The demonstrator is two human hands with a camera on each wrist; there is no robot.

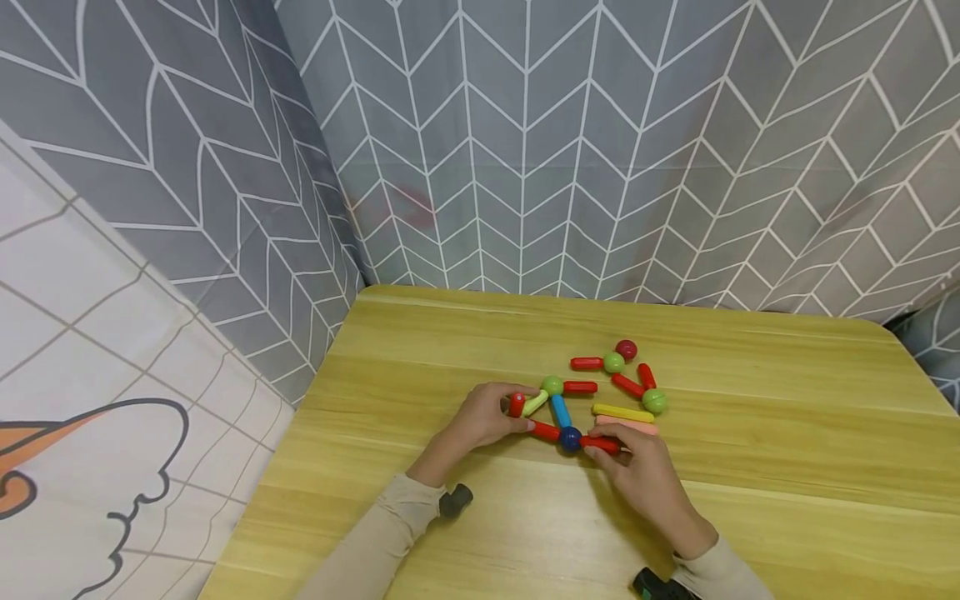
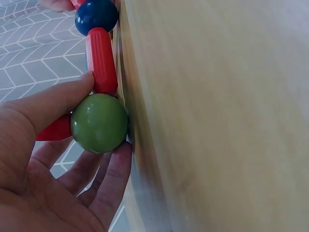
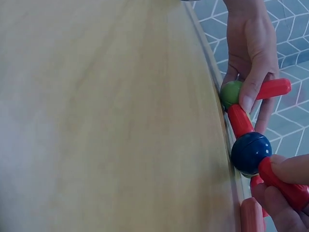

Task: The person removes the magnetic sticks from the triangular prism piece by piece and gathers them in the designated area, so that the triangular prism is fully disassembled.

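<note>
My left hand (image 1: 483,414) holds a green ball (image 2: 99,123) between thumb and fingertips. One red rod (image 2: 102,60) runs from that ball to a navy ball (image 1: 571,439); another red rod (image 3: 274,89) sticks out from it on its other side. My right hand (image 1: 637,468) pinches a red rod (image 3: 285,186) whose end meets the navy ball. From the navy ball a blue rod (image 1: 560,412) leads to a second green ball (image 1: 552,385). That one also bears a red rod (image 1: 580,387) and a yellow-green rod (image 1: 536,403) slanting toward my left hand.
Behind, a green ball (image 1: 614,362) joins a red rod and a dark red ball (image 1: 626,349). Right of it, another green ball (image 1: 655,401) carries two red rods. A yellow rod (image 1: 623,412) and a pink rod (image 1: 627,425) lie near my right hand. Patterned curtains (image 1: 525,150) hang beyond the table.
</note>
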